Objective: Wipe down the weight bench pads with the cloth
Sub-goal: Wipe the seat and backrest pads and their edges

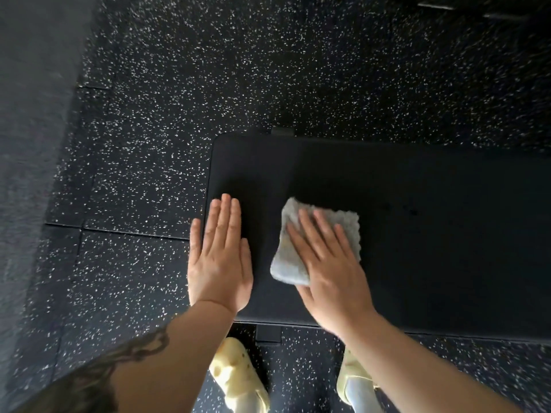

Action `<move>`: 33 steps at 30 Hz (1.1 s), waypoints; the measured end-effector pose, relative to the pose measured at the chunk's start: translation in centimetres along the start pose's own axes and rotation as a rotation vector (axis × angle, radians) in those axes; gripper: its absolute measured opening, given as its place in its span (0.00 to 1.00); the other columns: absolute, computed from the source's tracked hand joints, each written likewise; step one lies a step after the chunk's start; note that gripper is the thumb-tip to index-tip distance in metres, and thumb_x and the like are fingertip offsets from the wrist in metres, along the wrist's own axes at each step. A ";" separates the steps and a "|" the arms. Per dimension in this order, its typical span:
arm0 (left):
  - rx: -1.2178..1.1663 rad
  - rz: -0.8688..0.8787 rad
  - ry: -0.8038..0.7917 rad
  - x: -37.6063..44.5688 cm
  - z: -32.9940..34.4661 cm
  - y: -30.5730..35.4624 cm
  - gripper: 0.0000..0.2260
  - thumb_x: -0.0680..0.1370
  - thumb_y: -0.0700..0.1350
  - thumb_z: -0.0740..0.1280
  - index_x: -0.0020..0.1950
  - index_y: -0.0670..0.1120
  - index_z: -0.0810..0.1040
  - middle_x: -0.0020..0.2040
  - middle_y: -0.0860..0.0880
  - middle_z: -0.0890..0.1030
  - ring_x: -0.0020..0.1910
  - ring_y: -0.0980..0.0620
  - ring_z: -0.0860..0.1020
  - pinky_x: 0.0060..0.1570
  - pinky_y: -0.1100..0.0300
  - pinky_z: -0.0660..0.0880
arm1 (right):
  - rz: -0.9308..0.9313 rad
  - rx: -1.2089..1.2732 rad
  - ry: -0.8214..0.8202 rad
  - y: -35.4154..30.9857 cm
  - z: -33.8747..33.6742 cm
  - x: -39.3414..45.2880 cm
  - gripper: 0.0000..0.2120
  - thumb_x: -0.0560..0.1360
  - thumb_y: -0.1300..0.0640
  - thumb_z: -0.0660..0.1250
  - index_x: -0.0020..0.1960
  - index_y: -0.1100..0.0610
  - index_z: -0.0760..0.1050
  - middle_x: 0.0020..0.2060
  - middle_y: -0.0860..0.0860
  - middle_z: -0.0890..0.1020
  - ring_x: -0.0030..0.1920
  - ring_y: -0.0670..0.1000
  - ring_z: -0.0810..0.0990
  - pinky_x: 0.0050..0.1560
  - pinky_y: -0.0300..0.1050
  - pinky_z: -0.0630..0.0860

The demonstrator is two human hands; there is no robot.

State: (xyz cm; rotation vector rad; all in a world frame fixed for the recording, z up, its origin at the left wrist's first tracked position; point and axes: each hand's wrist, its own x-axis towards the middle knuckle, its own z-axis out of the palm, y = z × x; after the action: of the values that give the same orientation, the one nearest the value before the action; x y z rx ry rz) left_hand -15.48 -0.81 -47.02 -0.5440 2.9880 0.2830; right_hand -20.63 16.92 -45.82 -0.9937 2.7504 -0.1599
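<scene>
- The floor [298, 70] is black rubber tile flecked with white; a grey wall [26, 114] runs down the left side.
- The counter [432, 234], a black padded weight bench, fills the middle right.
- The left hand [219, 257] lies flat at the pad's left end, its grip apart with fingers straight and holding nothing.
- The right hand [331, 263] presses down with straight, spread fingers, not clamped.
- The grey cloth [298, 251] lies folded on the pad under that hand.
- Pale yellow shoes [235, 380] stand below the bench.

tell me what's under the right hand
The grey cloth lies flat under the right hand, on the black bench pad. The pad surface beneath the cloth is covered.
</scene>
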 end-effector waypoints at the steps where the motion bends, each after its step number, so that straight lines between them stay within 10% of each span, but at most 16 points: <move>1: -0.003 0.033 -0.004 -0.1 0.0 0.0 0.26 0.80 0.47 0.48 0.78 0.44 0.51 0.78 0.50 0.52 0.78 0.52 0.49 0.76 0.53 0.43 | 0.025 -0.018 0.011 0.0 -0.4 2.0 0.36 0.73 0.50 0.61 0.78 0.58 0.55 0.78 0.54 0.53 0.78 0.55 0.49 0.77 0.54 0.48; 6: -0.068 0.082 -0.021 0.0 0.2 -0.5 0.25 0.80 0.46 0.49 0.78 0.45 0.53 0.78 0.50 0.52 0.78 0.53 0.48 0.75 0.55 0.47 | 0.175 0.025 0.024 -2.0 -1.2 9.2 0.36 0.76 0.50 0.60 0.79 0.56 0.50 0.79 0.53 0.47 0.78 0.56 0.45 0.77 0.54 0.42; 13: -0.105 0.058 0.001 -0.1 0.2 -0.4 0.25 0.81 0.46 0.49 0.78 0.44 0.56 0.78 0.51 0.55 0.77 0.54 0.51 0.75 0.55 0.48 | -0.244 0.028 -0.054 0.5 0.0 -1.4 0.33 0.73 0.50 0.58 0.78 0.53 0.58 0.78 0.51 0.53 0.78 0.52 0.50 0.77 0.51 0.48; 20: -0.120 0.064 0.030 0.0 0.3 -0.4 0.24 0.80 0.45 0.49 0.77 0.44 0.58 0.77 0.50 0.57 0.77 0.53 0.53 0.75 0.53 0.51 | 0.150 0.030 0.039 -1.3 -1.6 12.5 0.35 0.78 0.48 0.59 0.79 0.54 0.47 0.79 0.52 0.45 0.78 0.55 0.43 0.77 0.54 0.42; 27: -0.109 0.076 0.030 0.0 0.3 -0.5 0.25 0.80 0.46 0.49 0.77 0.42 0.60 0.77 0.48 0.59 0.77 0.52 0.54 0.75 0.53 0.51 | -0.139 0.073 -0.011 0.7 -0.1 -1.0 0.32 0.72 0.54 0.59 0.76 0.55 0.62 0.78 0.51 0.56 0.78 0.53 0.52 0.77 0.51 0.49; 33: -0.056 0.063 -0.002 0.2 0.2 -0.4 0.25 0.80 0.47 0.47 0.78 0.43 0.56 0.78 0.50 0.55 0.77 0.53 0.51 0.76 0.56 0.45 | 0.287 0.015 0.092 6.5 -1.6 3.9 0.34 0.73 0.51 0.58 0.78 0.56 0.56 0.78 0.54 0.54 0.78 0.56 0.52 0.77 0.54 0.49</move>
State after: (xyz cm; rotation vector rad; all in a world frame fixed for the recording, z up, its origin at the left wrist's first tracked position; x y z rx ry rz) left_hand -15.50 -1.18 -47.30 -0.4548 3.0071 0.3736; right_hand -27.94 19.44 -46.06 -0.5917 2.9320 -0.1826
